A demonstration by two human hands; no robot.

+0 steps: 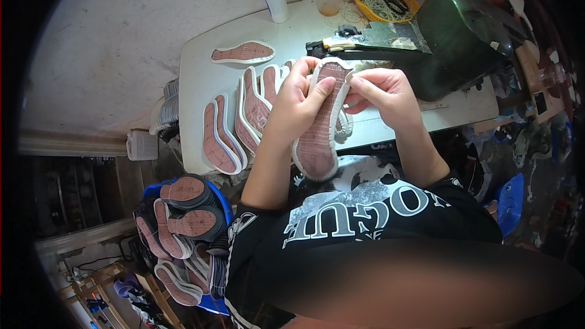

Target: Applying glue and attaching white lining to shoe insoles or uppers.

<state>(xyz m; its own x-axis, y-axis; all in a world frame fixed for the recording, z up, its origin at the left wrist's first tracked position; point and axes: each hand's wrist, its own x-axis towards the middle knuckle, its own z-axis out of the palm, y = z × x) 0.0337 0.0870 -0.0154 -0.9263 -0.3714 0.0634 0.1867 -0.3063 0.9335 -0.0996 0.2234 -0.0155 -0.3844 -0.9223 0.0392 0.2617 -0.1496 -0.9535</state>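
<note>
In front of my chest, my left hand (pixel 294 105) grips a shoe insole (pixel 319 140) with its thumb pressed on the face. The insole is reddish-brown with grid lines and a white edging round its rim. It stands nearly upright, wide end down. At its upper right edge, my right hand (pixel 390 94) pinches a bit of the white edging (pixel 349 76) between thumb and forefinger. Behind my left hand, several similar insoles (pixel 217 140) lie overlapping on the white table (pixel 198 76). One more insole (pixel 244 53) lies apart, farther back.
A small machine (pixel 378 38) stands behind my hands, beside a large dark green container (pixel 460 30). Along the back are a white bottle (pixel 276 3), a red-tipped bottle (pixel 329 0) and a yellow basket (pixel 361 3). A blue tub (pixel 226 200) with bundled insoles sits lower left.
</note>
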